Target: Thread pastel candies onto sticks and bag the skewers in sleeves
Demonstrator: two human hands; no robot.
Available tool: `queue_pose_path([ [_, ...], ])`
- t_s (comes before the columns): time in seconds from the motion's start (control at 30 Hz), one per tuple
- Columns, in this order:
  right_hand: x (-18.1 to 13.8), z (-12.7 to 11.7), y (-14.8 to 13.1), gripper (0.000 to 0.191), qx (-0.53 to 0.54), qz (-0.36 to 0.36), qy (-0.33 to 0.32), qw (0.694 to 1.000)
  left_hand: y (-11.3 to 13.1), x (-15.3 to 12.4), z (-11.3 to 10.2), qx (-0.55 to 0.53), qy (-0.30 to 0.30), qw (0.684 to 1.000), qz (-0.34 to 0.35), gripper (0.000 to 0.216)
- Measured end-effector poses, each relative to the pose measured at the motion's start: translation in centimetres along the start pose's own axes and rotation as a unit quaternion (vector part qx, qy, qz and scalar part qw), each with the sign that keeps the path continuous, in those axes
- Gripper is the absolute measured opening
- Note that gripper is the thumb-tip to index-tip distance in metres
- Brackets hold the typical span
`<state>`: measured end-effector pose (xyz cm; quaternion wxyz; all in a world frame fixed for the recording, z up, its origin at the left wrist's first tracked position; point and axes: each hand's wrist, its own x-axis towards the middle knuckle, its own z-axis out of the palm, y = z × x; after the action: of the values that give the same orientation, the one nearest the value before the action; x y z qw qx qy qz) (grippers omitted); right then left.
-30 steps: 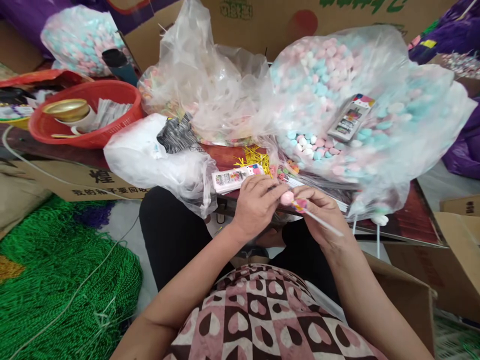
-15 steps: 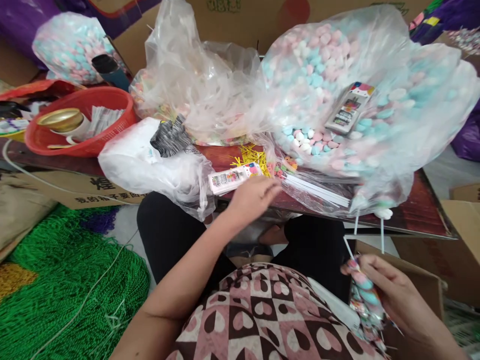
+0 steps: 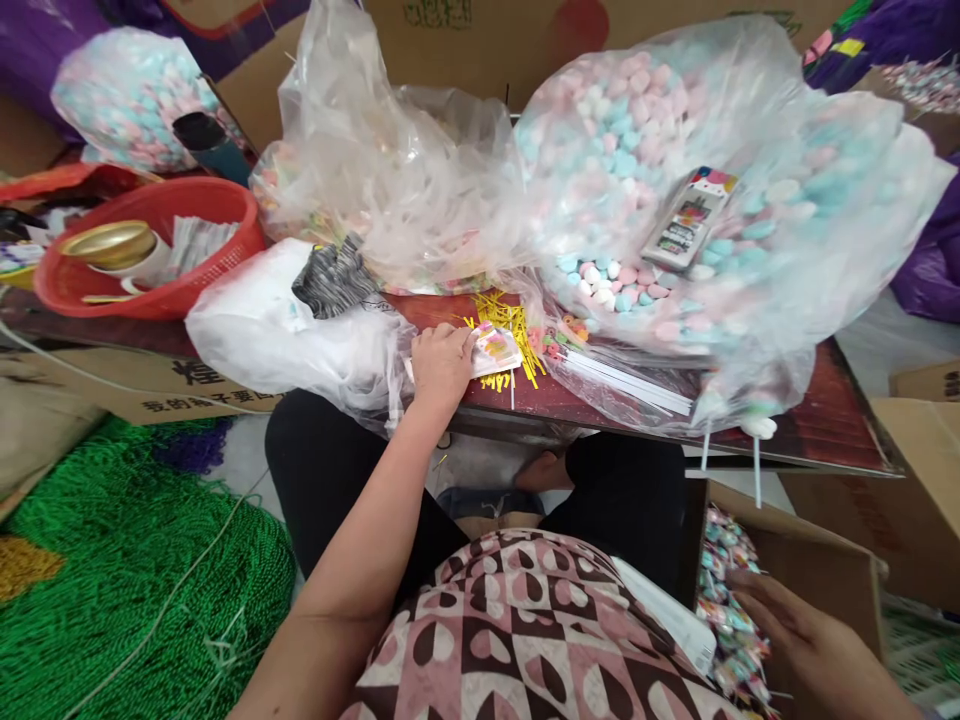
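My left hand [image 3: 441, 368] is on the stack of small printed plastic bags [image 3: 496, 350] at the table's front edge. Its fingers are bent and pressed together on the bags, covering their left part. Yellow twist ties [image 3: 517, 325] lie loose right behind the stack, and a white stick pokes out below it. Low on the right, my right hand [image 3: 787, 625] hangs over a cardboard box, fingers stretched out and nothing held in them. Beneath it is a heap of wrapped marshmallow pops [image 3: 724, 590].
Big clear bags of pastel marshmallows [image 3: 622, 130] cover the table's right side. White sticks [image 3: 630, 380] lie before them; two marshmallow pops [image 3: 759, 428] overhang the edge. A red basket [image 3: 251, 215] stands left. Green strings [image 3: 150, 560] pile on the floor.
My left hand has moved left onto the printed bags. My right hand has let go of a wrapped marshmallow pop and opened over the box.
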<state>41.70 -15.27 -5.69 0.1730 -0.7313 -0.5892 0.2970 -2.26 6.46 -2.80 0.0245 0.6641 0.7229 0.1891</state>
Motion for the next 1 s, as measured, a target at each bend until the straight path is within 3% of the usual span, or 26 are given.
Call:
queue_pose_path([
  [0.07,1.0,0.1,-3.6,0.031,0.009,-0.036,-0.057,0.998,-0.2,0.0,0.0,-0.015,0.025,1.000,-0.008,0.036],
  [0.13,2.0,0.6,-7.7,0.031,0.031,-0.086,-0.067,0.994,-0.3,-0.1,-0.5,-0.042,0.065,0.997,-0.002,0.036],
  [0.27,4.5,2.8,-15.7,0.025,0.144,-0.150,-0.073,0.975,1.0,-1.2,-2.2,-0.121,0.144,0.979,0.084,0.037],
  [0.37,7.2,4.8,-20.1,0.025,0.302,-0.142,-0.005,0.943,3.6,-3.2,-3.0,-0.180,0.119,0.958,0.188,0.034],
  [0.43,8.9,6.0,-22.1,0.030,0.393,-0.130,-0.021,0.910,5.3,-4.9,-2.7,-0.204,0.069,0.945,0.246,0.032],
  [0.63,10.3,7.6,-24.0,0.026,0.482,-0.059,-0.054,0.872,7.7,-7.6,-1.3,-0.216,-0.009,0.940,0.262,0.031],
  [0.8,10.3,7.7,-23.5,0.025,0.536,-0.047,-0.020,0.842,7.7,-7.2,-1.9,-0.334,-0.099,0.918,0.189,0.033],
  [0.9,10.6,7.4,-23.0,0.021,0.525,-0.062,-0.001,0.849,7.3,-6.8,-2.4,-0.418,-0.195,0.881,0.108,0.053],
  [1.0,10.9,6.8,-22.6,0.022,0.499,-0.077,-0.003,0.863,6.6,-6.4,-2.4,-0.504,-0.295,0.811,0.043,0.045],
])
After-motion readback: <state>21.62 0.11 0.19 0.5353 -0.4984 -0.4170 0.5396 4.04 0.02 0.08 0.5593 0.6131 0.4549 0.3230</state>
